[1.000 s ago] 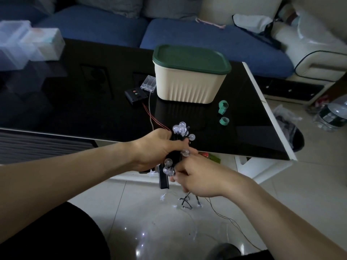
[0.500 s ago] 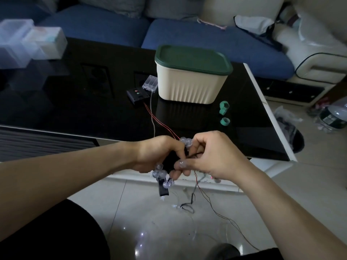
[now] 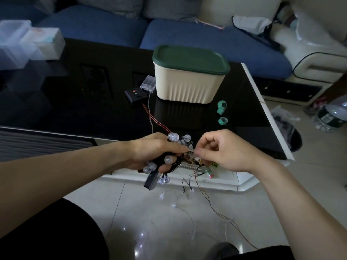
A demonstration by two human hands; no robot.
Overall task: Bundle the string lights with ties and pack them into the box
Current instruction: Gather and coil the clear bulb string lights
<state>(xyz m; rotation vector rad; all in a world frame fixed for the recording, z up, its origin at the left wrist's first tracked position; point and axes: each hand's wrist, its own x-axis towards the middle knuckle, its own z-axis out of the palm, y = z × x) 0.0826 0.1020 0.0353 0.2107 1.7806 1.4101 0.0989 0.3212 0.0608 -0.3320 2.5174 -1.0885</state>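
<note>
Head view: the left hand [image 3: 155, 149] is curled round a bunch of string lights [image 3: 173, 147] just off the table's near edge [image 3: 75, 131], while the right hand [image 3: 219, 151] pinches a strand beside it. Loose wire still trails to the floor. Near the table's right edge, two green ties [image 3: 222, 113] lie unused beside the box [image 3: 189, 81], whose lid is on. Judging by this, bundling is unfinished; tying and packing remain.

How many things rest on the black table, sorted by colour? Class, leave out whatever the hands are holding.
Green: 2, the tie rolls and.
Cream with green lid: 1, the box.
Black: 1, the battery pack.
Clear: 3, the battery case by the box and two bins at the far left corner.
Total: 7.
</note>
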